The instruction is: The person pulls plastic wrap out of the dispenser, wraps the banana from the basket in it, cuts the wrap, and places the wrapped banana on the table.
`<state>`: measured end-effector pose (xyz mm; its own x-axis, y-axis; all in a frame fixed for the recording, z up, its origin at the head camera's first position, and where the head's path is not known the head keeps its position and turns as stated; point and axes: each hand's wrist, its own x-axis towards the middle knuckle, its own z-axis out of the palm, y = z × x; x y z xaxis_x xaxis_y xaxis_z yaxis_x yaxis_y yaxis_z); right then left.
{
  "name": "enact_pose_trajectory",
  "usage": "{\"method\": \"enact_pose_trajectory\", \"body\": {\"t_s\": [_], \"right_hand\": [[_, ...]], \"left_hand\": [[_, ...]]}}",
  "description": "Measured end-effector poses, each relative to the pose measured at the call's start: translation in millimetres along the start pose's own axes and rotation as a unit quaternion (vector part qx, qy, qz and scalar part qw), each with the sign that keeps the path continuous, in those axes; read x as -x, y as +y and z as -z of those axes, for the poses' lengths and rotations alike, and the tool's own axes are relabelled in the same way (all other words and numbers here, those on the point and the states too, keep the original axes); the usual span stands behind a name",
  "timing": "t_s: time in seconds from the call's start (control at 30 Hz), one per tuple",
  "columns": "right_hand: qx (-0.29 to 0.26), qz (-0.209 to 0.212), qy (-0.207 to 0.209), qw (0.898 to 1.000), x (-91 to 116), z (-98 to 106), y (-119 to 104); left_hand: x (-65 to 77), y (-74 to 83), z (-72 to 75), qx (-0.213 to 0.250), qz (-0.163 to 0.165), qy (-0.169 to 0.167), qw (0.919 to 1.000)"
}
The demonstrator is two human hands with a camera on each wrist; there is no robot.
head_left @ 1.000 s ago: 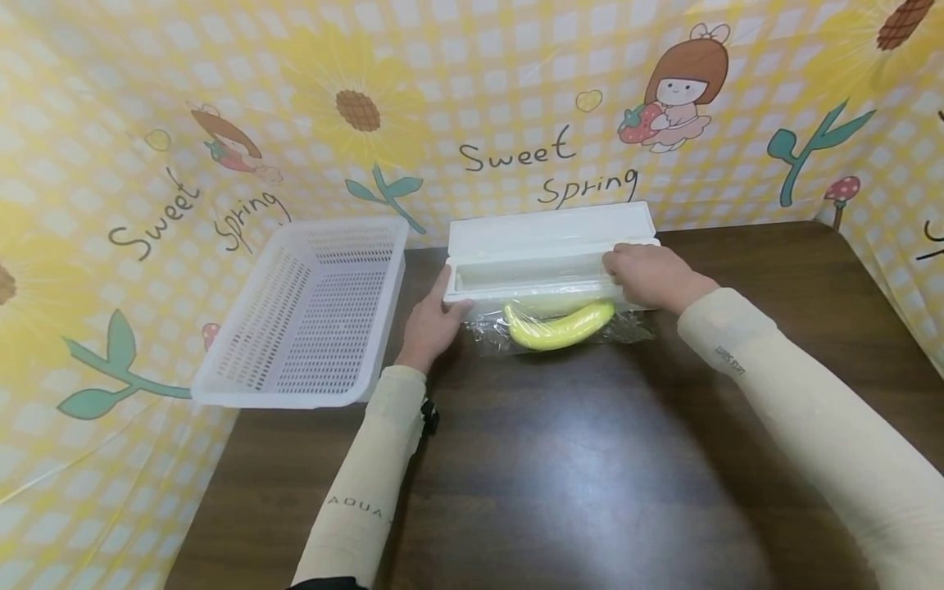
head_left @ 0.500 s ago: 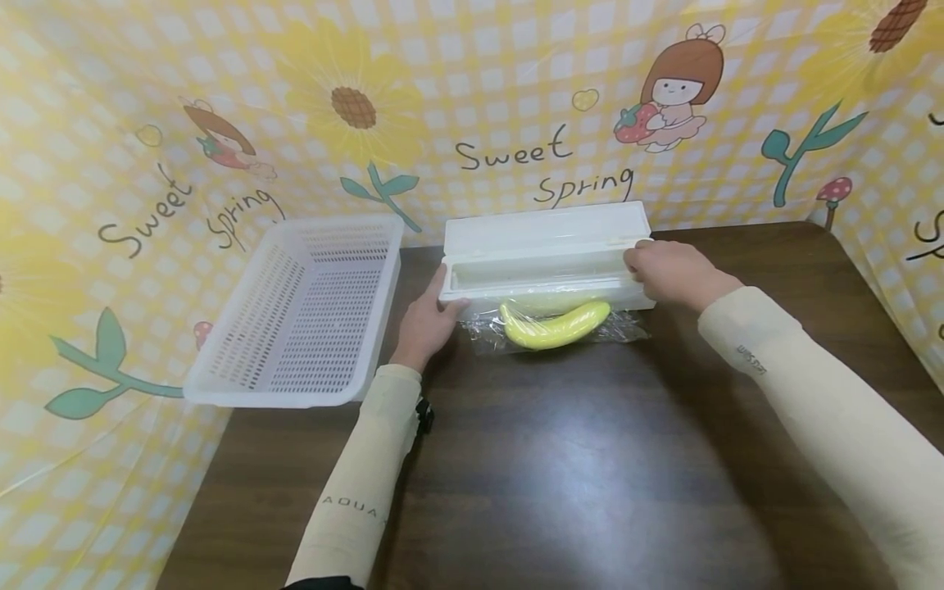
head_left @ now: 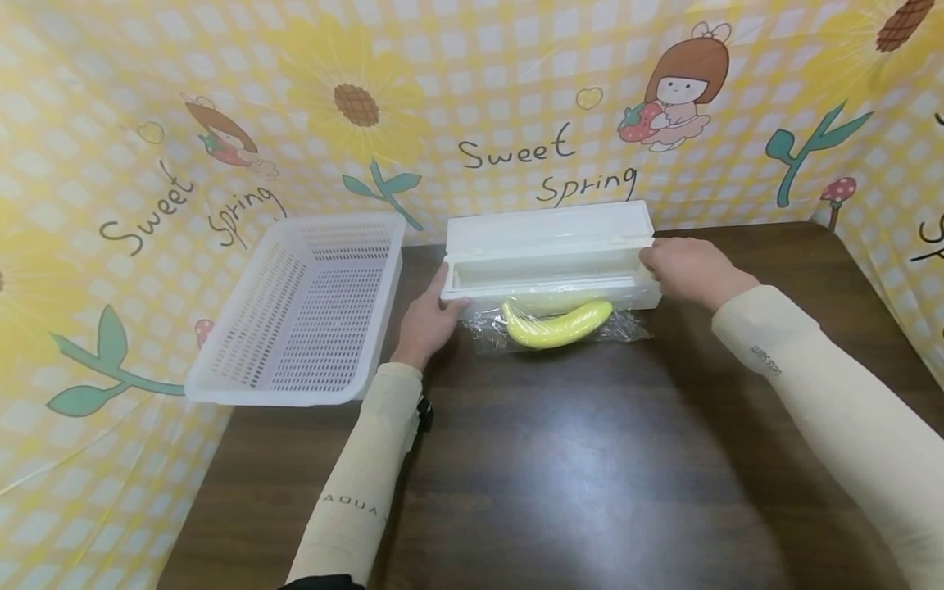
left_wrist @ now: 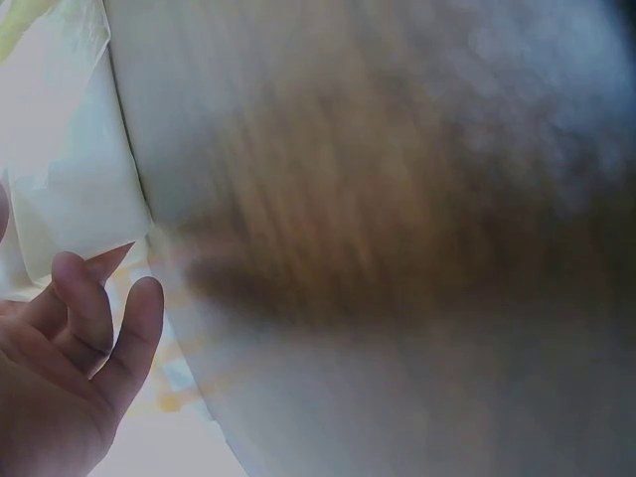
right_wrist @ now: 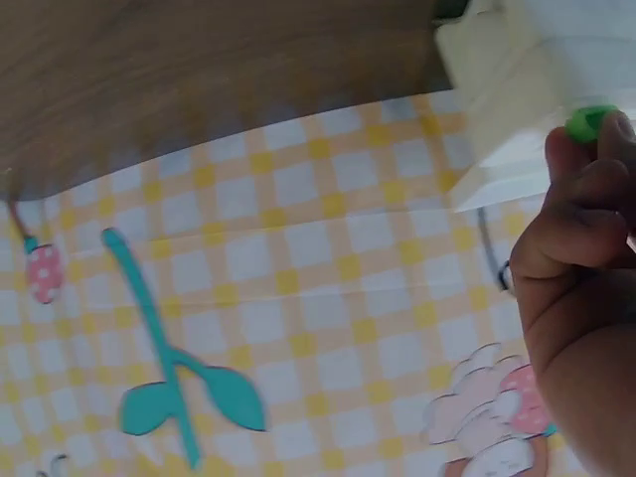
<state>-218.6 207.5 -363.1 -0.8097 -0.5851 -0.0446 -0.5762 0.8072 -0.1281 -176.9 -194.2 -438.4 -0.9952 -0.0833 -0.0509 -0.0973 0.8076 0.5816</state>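
A white cling film dispenser box (head_left: 542,279) lies at the back of the table, its lid (head_left: 549,229) raised. Clear film (head_left: 483,332) comes out over its front and covers a yellow banana (head_left: 556,326) on the table. At the box's left end, my left hand (head_left: 428,324) holds the corner between thumb and forefinger; the other fingers (left_wrist: 134,343) are loosely bent beside it. My right hand (head_left: 693,266) is at the box's right end. In the right wrist view, its thumb and forefinger pinch a small green slider cutter (right_wrist: 588,122). The hand hides that piece in the head view.
A white perforated plastic basket (head_left: 369,360) stands left of the box, near my left hand. Behind the table hangs a yellow checked cloth (head_left: 501,98) with printed flowers and figures. Brown wooden tabletop (head_left: 531,459) extends in front of the banana.
My right hand has slid rightward along the box to its right end. The left hand, box and banana stay in about the same place.
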Motion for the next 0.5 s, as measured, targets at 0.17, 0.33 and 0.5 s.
{"method": "enact_pose_trajectory", "body": {"t_s": [0.17,0.33,0.5], "right_hand": [[-0.010,-0.016,0.001,1.000,6,1,5],[-0.061,-0.062,0.000,0.996,14,0,7],[-0.163,-0.162,0.016,0.973,30,-14,14]], "left_hand": [[-0.6,2.1,-1.7,0.006,-0.002,-0.003,1.0000],[-1.2,2.7,-4.3,0.017,-0.005,-0.006,0.9998],[2.6,4.5,-0.4,0.029,-0.002,-0.016,0.9995]]}}
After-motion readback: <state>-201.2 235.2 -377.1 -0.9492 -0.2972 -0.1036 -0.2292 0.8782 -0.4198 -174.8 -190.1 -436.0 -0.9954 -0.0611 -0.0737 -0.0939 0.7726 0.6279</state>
